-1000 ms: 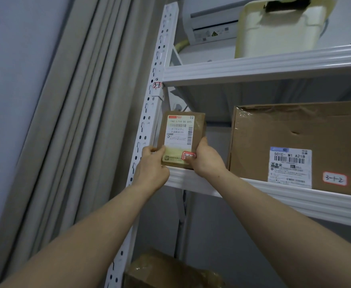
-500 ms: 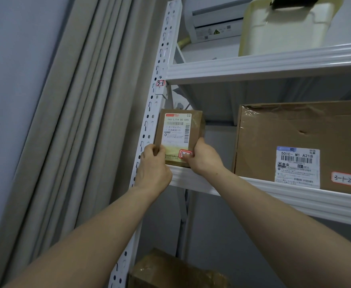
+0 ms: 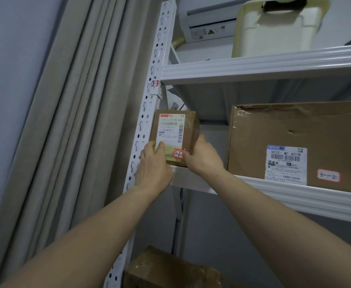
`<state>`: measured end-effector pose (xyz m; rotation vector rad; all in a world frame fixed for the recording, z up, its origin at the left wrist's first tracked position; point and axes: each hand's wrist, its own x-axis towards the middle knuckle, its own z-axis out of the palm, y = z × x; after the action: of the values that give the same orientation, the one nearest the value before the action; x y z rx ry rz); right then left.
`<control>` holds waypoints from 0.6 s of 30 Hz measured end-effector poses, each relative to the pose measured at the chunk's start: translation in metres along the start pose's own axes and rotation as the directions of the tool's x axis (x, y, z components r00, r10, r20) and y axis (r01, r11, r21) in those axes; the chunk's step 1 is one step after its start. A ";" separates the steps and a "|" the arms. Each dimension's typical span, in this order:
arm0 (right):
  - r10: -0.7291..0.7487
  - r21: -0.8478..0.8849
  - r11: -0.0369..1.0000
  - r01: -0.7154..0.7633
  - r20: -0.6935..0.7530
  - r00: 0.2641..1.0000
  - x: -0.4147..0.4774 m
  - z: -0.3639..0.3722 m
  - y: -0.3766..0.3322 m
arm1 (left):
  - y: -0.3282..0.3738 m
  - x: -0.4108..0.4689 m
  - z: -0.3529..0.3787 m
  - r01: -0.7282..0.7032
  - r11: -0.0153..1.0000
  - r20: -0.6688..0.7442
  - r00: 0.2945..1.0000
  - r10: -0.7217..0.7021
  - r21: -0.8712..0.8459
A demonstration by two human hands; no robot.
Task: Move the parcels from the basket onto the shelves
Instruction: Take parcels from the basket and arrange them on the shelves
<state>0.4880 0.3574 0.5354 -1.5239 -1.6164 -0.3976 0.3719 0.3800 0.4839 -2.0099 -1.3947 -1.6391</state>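
Shelving step: the left hand (image 3: 154,165) and right hand (image 3: 201,156) grip the small parcel (image 3: 174,132) by its lower corners; it stands upright at the shelf (image 3: 295,194) edge's left end, apart from the large box (image 3: 295,138); next, likely nudge it inward, then release.

Beige curtain (image 3: 77,121) hangs beside a grey wall (image 3: 8,59).

The left hand (image 3: 155,167) and right hand (image 3: 203,157) are bare, like both forearms (image 3: 100,221)
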 end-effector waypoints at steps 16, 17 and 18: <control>0.383 0.047 0.901 -0.432 -0.556 0.738 -0.059 -0.179 0.147 | 0.151 -0.012 0.041 0.129 0.952 0.250 0.966 -0.058 -0.277; 0.458 0.077 0.871 -0.485 -0.483 0.746 -0.060 -0.184 0.155 | 0.155 -0.011 0.043 0.145 0.956 0.268 0.961 -0.075 -0.253; 0.513 0.118 0.850 -0.513 -0.401 0.759 -0.061 -0.187 0.161 | 0.158 -0.011 0.043 0.150 0.962 0.280 0.956 -0.083 -0.227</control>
<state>0.6980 0.2142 0.5481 -1.6690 -0.8135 -0.3794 0.5194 0.3180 0.5202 -2.4112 -1.4863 -1.7141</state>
